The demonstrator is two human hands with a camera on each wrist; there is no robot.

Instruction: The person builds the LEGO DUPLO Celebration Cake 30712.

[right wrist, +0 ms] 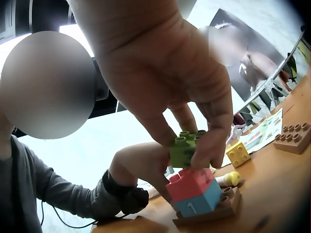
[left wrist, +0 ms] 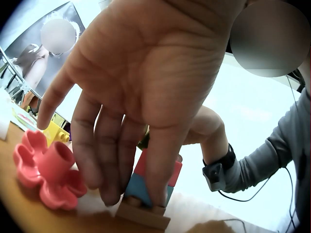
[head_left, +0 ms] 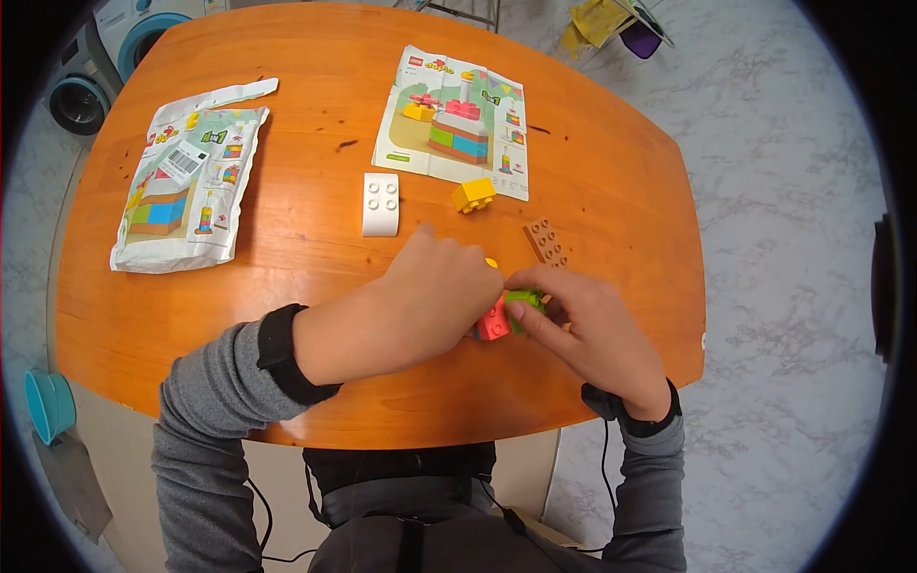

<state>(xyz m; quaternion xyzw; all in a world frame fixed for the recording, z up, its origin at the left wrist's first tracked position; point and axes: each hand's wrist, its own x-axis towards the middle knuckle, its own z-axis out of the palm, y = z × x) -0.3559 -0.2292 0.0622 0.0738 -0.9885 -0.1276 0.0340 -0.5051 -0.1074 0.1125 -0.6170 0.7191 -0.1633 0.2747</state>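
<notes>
On the table stands a small stack: a brown plate at the bottom, a blue brick with a number on its side, and a red brick above it. My left hand holds the blue brick low down, thumb on one side and fingers on the other. Between thumb and fingers, my right hand pinches a green brick, right over the red brick's top. A pink flower piece lies by the left fingers; the left hand hides it in the head view.
Beyond the hands lie a yellow brick, a white curved brick, another brown plate and a candle-like piece with a yellow tip. An instruction booklet lies at the back, a printed bag at the left.
</notes>
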